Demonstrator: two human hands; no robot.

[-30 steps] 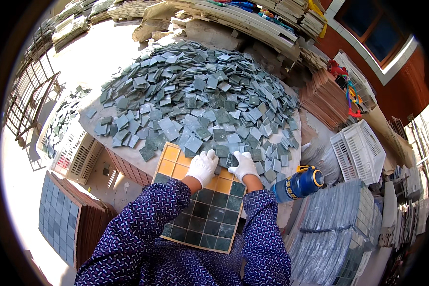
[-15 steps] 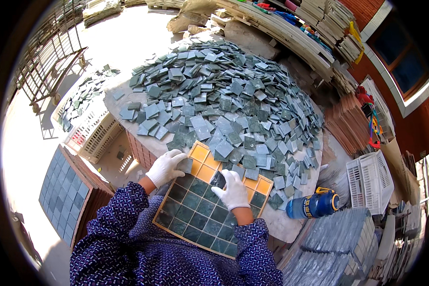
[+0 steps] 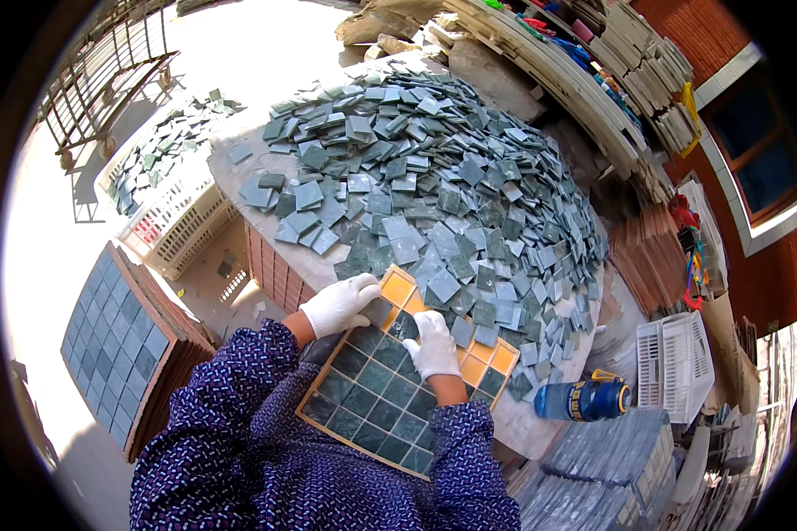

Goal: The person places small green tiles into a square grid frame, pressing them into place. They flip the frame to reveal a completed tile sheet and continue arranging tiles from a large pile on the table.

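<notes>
Tray [image 3: 397,288]: The orange gridded tray is lying in front of me at the near edge of the table [image 3: 301,265], its far left corner pointing toward the tile pile [image 3: 434,186]; what is supporting its near side is not showing.
Left hand [image 3: 341,301]: I am pinching a grey tile [image 3: 378,311] between thumb and fingertips at the tray's left edge, close to its far left corner.
Right hand [image 3: 435,347]: I am curling my fingers over the tray's far half, the tips touching a dark tile [image 3: 405,327]; whether they are pinching it or only pressing it, I cannot tell.
Filled cells: Green tiles [image 3: 375,377] are occupying the rows toward the tray's near edge.
Bare cells: Orange is showing at the far left corner and in a group beside the far right corner.
Change: Compared with half a second ago, my left hand is bringing the grey tile further inward over the left rim, and the dark tile is appearing flatter.
Meaning: I am judging that the dark tile is settling into its cell, while the grey tile is remaining unseated and the filling is nearing the far edge.
Surroundings: A blue bottle [image 3: 583,401] is resting near the table's near right corner.
</notes>
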